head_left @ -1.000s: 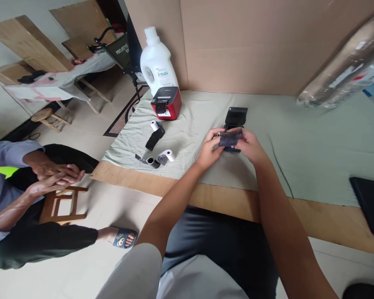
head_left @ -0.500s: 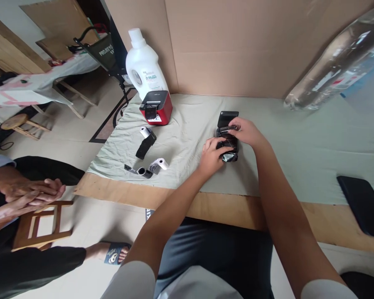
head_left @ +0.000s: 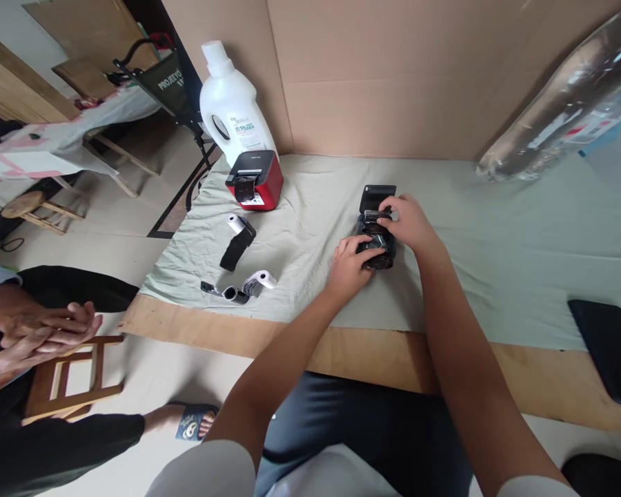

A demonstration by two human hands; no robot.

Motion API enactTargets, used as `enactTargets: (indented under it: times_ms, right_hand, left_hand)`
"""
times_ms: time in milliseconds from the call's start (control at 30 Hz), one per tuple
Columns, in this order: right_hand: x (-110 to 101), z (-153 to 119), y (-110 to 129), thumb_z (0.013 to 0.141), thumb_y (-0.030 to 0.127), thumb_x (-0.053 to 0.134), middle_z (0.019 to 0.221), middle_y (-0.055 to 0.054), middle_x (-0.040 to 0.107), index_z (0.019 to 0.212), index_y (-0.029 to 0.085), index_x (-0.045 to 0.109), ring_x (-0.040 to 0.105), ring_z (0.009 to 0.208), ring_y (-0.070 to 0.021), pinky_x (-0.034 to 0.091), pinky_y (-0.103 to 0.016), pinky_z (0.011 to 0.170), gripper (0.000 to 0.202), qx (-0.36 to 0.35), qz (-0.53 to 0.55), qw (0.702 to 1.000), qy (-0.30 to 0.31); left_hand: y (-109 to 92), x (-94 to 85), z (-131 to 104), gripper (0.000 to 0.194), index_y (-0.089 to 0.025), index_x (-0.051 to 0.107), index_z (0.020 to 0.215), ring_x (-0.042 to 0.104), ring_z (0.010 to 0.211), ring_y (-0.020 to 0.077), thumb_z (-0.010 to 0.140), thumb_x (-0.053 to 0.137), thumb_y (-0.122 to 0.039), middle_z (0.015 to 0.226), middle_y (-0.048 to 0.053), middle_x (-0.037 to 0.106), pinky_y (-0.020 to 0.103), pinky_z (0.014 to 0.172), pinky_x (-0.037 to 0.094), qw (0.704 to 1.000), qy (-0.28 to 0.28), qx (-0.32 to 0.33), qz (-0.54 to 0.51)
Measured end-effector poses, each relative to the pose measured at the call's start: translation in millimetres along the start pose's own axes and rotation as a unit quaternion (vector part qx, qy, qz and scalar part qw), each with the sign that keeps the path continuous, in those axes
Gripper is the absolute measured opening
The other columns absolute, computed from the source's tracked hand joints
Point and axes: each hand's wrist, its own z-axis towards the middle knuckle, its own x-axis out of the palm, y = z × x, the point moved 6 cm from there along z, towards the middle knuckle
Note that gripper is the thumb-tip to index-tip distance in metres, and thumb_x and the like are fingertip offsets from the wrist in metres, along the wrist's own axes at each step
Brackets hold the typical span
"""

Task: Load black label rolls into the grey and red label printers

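A small black device [head_left: 386, 260] lies on the cloth-covered table, its lid [head_left: 377, 197] flipped up at the far end. My left hand [head_left: 352, 261] rests against the near left side of the device, thumb and fingers on it. At the opening below the lid, my right hand [head_left: 406, 219] has its thumb and fingers bent close together on a dark, shiny piece [head_left: 375, 217]. What exactly the right fingertips pinch is too small to tell.
A red and black printer [head_left: 261, 183] stands before a white bottle [head_left: 232, 103]. Paper rolls [head_left: 263, 279] with dark strips lie to the left. A black flat object [head_left: 608, 348] is at the right edge. A person's hands [head_left: 46, 331] are clasped at the left.
The view has shifted slightly. Both hands stay at the device, with only small finger movements; the shiny dark material across its opening looks rearranged.
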Motion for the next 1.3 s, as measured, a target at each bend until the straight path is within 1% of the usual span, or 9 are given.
enactTargets:
  times_ms: [233, 367, 467, 667, 867, 1000, 1100, 1167, 1300]
  right_hand:
    - [1, -4, 7, 0.089, 0.020, 0.069, 0.113, -0.010, 0.059, 0.116, 0.026, 0.077, 0.063, 0.104, -0.0286, 0.051, -0.048, 0.102, 0.029, 0.034, -0.050, 0.997, 0.039]
    - [8, -5, 4, 0.089, 0.021, 0.071, 0.113, -0.011, 0.057, 0.110, 0.024, 0.079, 0.062, 0.104, -0.0293, 0.051, -0.049, 0.103, 0.023, 0.073, -0.071, 0.992, 0.068]
    - [11, -4, 1, 0.086, 0.023, 0.075, 0.117, -0.011, 0.055, 0.107, 0.022, 0.076, 0.063, 0.106, -0.0305, 0.051, -0.050, 0.104, 0.021, 0.106, -0.072, 0.991, 0.049]
    - [10, -1, -12, 0.072, 0.025, 0.085, 0.129, -0.016, 0.052, 0.122, 0.020, 0.056, 0.061, 0.113, -0.0356, 0.051, -0.055, 0.105, 0.058, 0.159, -0.059, 0.985, -0.005]
    - [21, 4, -26, 0.066, 0.021, 0.083, 0.114, -0.006, 0.058, 0.122, 0.025, 0.044, 0.063, 0.108, -0.0301, 0.055, -0.053, 0.101, 0.069, 0.184, 0.029, 0.982, 0.006]
    - [24, 11, -37, 0.076, 0.036, 0.080, 0.122, -0.007, 0.059, 0.135, 0.028, 0.038, 0.067, 0.097, -0.0236, 0.060, -0.048, 0.091, 0.073, 0.179, 0.162, 0.969, -0.044]
    - [14, 13, -39, 0.083, 0.041, 0.076, 0.124, -0.010, 0.064, 0.140, 0.029, 0.044, 0.068, 0.096, -0.0251, 0.060, -0.048, 0.090, 0.066, 0.147, 0.186, 0.969, -0.070]
    - [4, 11, -33, 0.084, 0.039, 0.075, 0.123, -0.010, 0.068, 0.137, 0.028, 0.055, 0.069, 0.098, -0.0271, 0.060, -0.050, 0.094, 0.057, 0.117, 0.161, 0.979, -0.031]
    - [-14, -2, -8, 0.083, 0.032, 0.076, 0.135, -0.009, 0.069, 0.133, 0.028, 0.070, 0.066, 0.117, -0.0313, 0.056, -0.048, 0.103, 0.050, 0.051, 0.075, 0.987, 0.130]
  left_hand:
    - [1, 1.0, -1, 0.047, -0.032, 0.082, 0.126, 0.053, 0.139, 0.0294, 0.091, 0.066, -0.006, 0.146, 0.007, 0.065, 0.048, 0.118, 0.050, 1.000, 0.007, -0.003, -0.008]
    - [1, 0.8, -1, 0.043, -0.031, 0.083, 0.124, 0.053, 0.138, 0.0288, 0.092, 0.067, -0.008, 0.145, 0.007, 0.066, 0.047, 0.120, 0.049, 1.000, 0.002, 0.005, -0.005]
    - [1, 0.0, -2, 0.043, -0.031, 0.083, 0.125, 0.053, 0.138, 0.0283, 0.092, 0.067, -0.009, 0.145, 0.007, 0.066, 0.046, 0.122, 0.048, 1.000, 0.002, 0.010, -0.009]
    - [2, 1.9, -2, 0.044, -0.032, 0.083, 0.126, 0.053, 0.138, 0.0289, 0.092, 0.065, -0.008, 0.146, 0.007, 0.065, 0.048, 0.120, 0.051, 1.000, 0.007, 0.003, -0.009]
    - [1, 1.3, -2, 0.046, -0.031, 0.083, 0.126, 0.052, 0.139, 0.0283, 0.092, 0.064, -0.006, 0.146, 0.007, 0.064, 0.047, 0.121, 0.050, 1.000, 0.009, 0.010, -0.009]
    - [1, 0.2, -2, 0.046, -0.032, 0.083, 0.124, 0.053, 0.138, 0.0282, 0.091, 0.066, -0.006, 0.144, 0.007, 0.065, 0.048, 0.121, 0.049, 1.000, 0.009, 0.012, -0.011]
    - [-1, -0.1, -4, 0.047, -0.031, 0.083, 0.123, 0.054, 0.136, 0.0276, 0.089, 0.064, -0.003, 0.142, 0.007, 0.065, 0.047, 0.119, 0.050, 1.000, 0.008, 0.016, -0.014]
    - [-3, -0.9, -6, 0.050, -0.029, 0.082, 0.124, 0.055, 0.134, 0.0271, 0.088, 0.061, -0.002, 0.141, 0.008, 0.066, 0.046, 0.118, 0.051, 1.000, 0.009, 0.020, -0.017]
    - [-8, -4.4, -12, 0.057, -0.030, 0.080, 0.127, 0.056, 0.133, 0.0260, 0.087, 0.055, 0.002, 0.141, 0.007, 0.066, 0.044, 0.116, 0.051, 1.000, 0.015, 0.018, -0.012]
